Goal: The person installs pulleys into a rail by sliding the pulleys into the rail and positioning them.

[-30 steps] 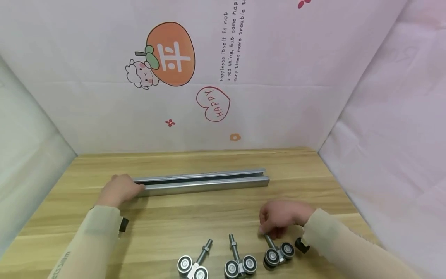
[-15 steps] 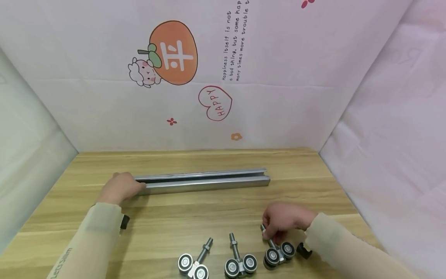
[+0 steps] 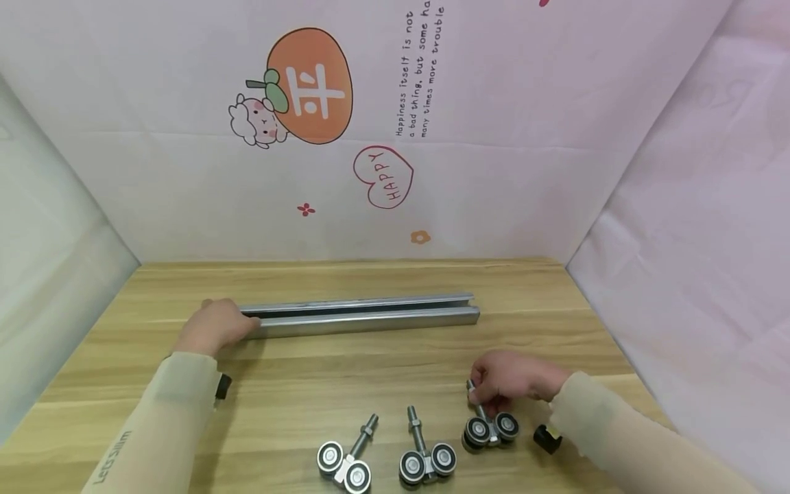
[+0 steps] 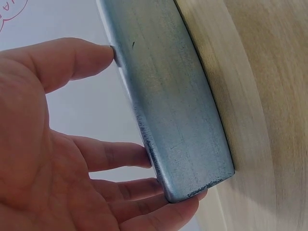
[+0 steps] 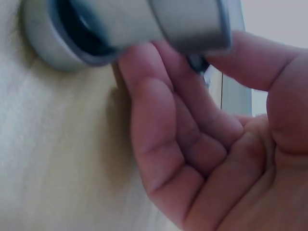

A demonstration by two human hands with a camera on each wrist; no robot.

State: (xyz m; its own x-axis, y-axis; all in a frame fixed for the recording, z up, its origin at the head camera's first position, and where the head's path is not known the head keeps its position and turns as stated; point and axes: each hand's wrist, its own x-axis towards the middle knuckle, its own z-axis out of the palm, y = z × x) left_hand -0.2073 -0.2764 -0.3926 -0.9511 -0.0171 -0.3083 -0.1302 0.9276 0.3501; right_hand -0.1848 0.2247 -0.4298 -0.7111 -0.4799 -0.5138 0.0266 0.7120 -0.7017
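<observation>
A metal channel rail (image 3: 370, 322) lies across the table, its slot facing up. My left hand (image 3: 216, 325) holds its left end. In the left wrist view the thumb (image 4: 91, 55) touches one edge of the rail (image 4: 173, 106), with fingers at the end. Nearer the front, my right hand (image 3: 509, 377) pinches the bolt of a roller trolley (image 3: 492, 429). That trolley's wheels (image 5: 48, 33) look blurred in the right wrist view. Two more roller trolleys with threaded bolts, one in the middle (image 3: 426, 461) and one to the left (image 3: 345, 463), rest untouched.
The wood-grain tabletop (image 3: 321, 384) is bounded by a printed white cloth (image 3: 494, 199) at the back. Plain cloth walls rise on the left (image 3: 49, 206) and the right (image 3: 691, 261).
My right thumb and fingers have taken hold of the right trolley's bolt, and that trolley has shifted slightly away from me. My left hand stays on the rail.
</observation>
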